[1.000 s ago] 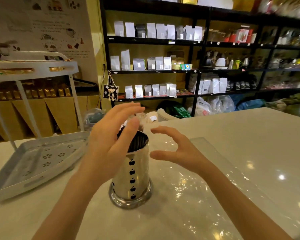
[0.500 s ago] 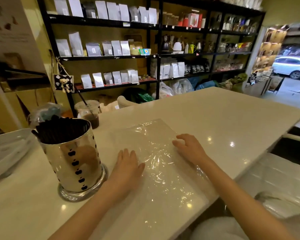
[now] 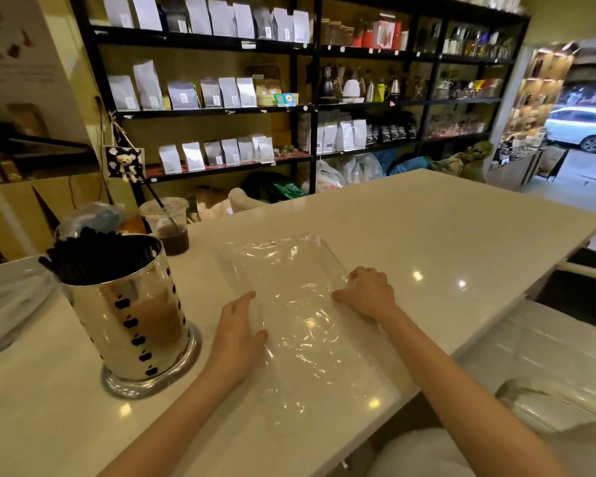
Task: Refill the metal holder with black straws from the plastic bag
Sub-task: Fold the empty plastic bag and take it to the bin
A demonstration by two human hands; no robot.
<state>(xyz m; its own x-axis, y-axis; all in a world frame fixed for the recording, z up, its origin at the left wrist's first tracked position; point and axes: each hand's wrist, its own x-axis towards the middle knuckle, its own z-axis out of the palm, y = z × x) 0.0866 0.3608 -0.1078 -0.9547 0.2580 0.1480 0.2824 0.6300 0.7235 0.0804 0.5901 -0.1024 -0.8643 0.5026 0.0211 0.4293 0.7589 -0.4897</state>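
The shiny metal holder (image 3: 135,315) stands on the white counter at the left, packed with black straws (image 3: 97,256) that stick out of its top. To its right the clear plastic bag (image 3: 300,304) lies flat on the counter with no straws visible in it. My left hand (image 3: 238,332) rests palm down on the bag's left edge, fingers together. My right hand (image 3: 367,294) presses on the bag's right edge with curled fingers that pinch the film.
An iced coffee cup (image 3: 167,223) with a straw stands behind the holder. A white tray (image 3: 11,301) sits at the far left. The counter's edge (image 3: 516,297) runs along the right, with white chairs beyond. Stocked shelves (image 3: 307,105) fill the background.
Both hands left the holder's top and came down onto the flat bag. In the last half second the right hand curled its fingers on the bag's right edge.
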